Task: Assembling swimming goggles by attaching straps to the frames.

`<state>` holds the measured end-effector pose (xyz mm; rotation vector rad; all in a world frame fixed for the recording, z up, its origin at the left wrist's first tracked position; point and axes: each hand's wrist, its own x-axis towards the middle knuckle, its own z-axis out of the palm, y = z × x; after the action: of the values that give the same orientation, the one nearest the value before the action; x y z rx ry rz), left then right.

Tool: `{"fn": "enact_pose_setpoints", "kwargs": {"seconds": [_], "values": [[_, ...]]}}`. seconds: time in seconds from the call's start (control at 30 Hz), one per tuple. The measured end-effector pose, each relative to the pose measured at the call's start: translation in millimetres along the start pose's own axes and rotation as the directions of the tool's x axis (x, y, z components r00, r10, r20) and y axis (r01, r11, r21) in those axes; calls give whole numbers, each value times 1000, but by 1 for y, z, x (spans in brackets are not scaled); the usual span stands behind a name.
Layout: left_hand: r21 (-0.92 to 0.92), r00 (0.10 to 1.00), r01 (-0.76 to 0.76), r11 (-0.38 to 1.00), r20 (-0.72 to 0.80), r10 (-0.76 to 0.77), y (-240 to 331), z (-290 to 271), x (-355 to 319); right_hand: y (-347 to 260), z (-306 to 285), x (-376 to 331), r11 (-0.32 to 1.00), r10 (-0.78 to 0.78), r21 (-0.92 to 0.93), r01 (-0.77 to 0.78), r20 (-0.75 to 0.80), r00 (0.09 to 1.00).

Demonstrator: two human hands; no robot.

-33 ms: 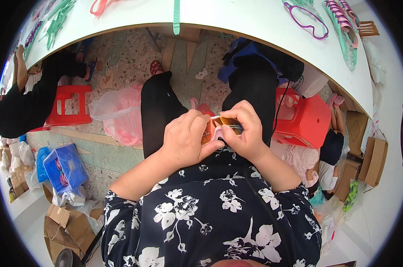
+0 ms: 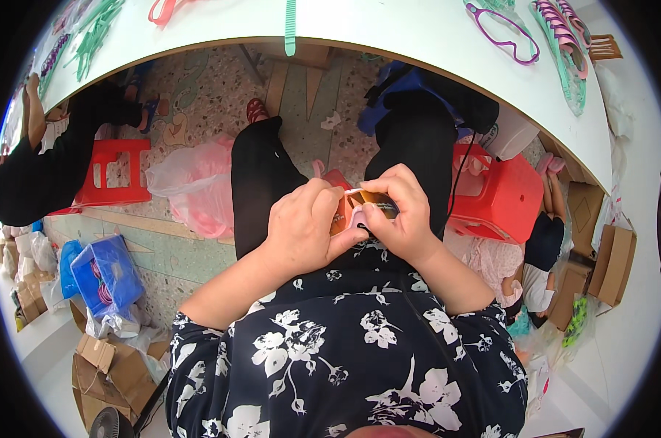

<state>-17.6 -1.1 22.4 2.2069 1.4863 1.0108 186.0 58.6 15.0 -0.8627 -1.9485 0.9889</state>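
Note:
Between my hands, over my lap, is a small printed card (image 2: 378,200) in orange, yellow and dark colours, bent or folded at its middle. My left hand (image 2: 305,223) grips its left end, with the thumb pointing inward. My right hand (image 2: 400,215) pinches the right end between thumb and curled fingers. A small pale pink piece (image 2: 357,217) shows between the two thumbs against the card; its kind cannot be made out. My fingers cover much of the card.
Ahead stands a white table (image 2: 389,25) with purple goggle frames (image 2: 502,35) and green straps (image 2: 97,33). A red stool (image 2: 495,193) is at right, a pink-filled plastic bag (image 2: 195,186) and blue crate (image 2: 108,277) at left. Another person (image 2: 42,171) sits far left.

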Motion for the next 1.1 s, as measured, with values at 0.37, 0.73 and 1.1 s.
{"fn": "enact_pose_setpoints", "kwargs": {"seconds": [0.37,0.73,1.1], "values": [[26,1000,0,1000,0,0,-4,-2,-2,-8,-17,8,999,24,-37,-18,184,983],[93,998,-49,994,-36,53,2,6,-5,-14,13,-7,998,55,14,-54,-136,989],[32,997,-75,997,-27,76,-14,-6,4,-11,-14,10,989,-103,-94,111,93,990]]}}
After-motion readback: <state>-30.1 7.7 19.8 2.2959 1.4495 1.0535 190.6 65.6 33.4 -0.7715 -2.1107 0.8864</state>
